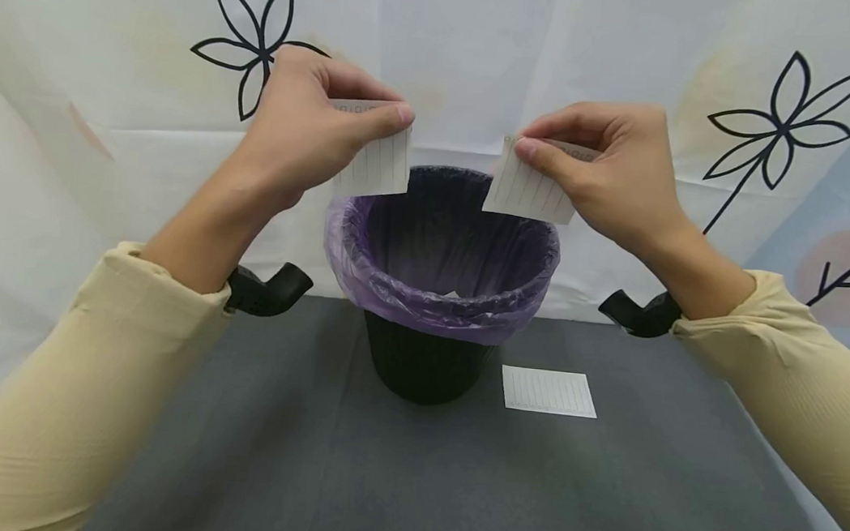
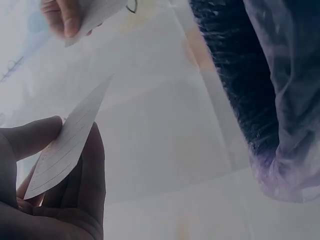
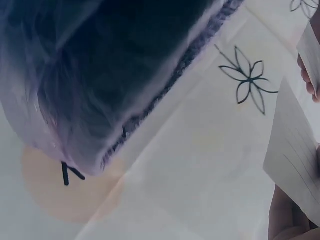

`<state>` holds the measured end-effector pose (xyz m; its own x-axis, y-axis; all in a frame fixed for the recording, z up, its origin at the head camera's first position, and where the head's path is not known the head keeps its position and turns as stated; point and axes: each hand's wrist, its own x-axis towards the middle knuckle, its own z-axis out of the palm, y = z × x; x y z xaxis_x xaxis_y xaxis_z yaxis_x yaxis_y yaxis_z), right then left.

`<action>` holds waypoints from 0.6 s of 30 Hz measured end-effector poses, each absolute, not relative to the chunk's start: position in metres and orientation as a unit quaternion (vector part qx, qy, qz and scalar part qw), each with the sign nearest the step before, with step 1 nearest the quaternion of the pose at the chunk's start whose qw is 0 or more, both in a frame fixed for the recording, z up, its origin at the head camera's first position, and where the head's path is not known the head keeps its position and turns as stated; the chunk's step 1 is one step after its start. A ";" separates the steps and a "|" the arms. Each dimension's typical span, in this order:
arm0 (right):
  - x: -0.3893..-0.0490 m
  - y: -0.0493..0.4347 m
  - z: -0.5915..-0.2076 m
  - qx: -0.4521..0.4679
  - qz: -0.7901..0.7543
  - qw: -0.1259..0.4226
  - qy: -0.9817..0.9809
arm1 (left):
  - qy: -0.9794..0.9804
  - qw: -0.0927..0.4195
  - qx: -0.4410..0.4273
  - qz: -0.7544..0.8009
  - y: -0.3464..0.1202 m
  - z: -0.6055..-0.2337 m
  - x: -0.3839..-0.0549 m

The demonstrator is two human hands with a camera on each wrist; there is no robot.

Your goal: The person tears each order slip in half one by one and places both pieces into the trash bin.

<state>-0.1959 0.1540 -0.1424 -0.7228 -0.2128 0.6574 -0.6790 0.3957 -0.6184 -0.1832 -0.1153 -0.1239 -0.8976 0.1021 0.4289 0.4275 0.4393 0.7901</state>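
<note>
My left hand (image 1: 334, 126) pinches a lined piece of paper (image 1: 380, 165) between thumb and fingers, over the back left rim of the bin. In the left wrist view this paper (image 2: 75, 135) bends slightly in the grip. Opposite it, my right hand (image 1: 607, 163) pinches a second lined piece (image 1: 528, 186) over the bin's back right side. A gap separates the two pieces. Below them stands a dark bin (image 1: 426, 363) lined with a purple plastic bag (image 1: 436, 315) folded over the rim. A small pale scrap (image 1: 452, 294) shows inside near the front rim.
A lined sheet of paper (image 1: 549, 392) lies flat on the dark grey table (image 1: 397, 475), right of the bin's base. Behind the table hangs a white cloth (image 1: 467, 57) with black flower outlines. Black wrist devices (image 1: 270, 290) jut inward from both forearms.
</note>
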 end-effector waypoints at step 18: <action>-0.232 0.131 -0.114 0.261 0.480 0.142 -0.826 | -0.869 0.067 -0.125 -0.474 -0.086 -0.106 -0.235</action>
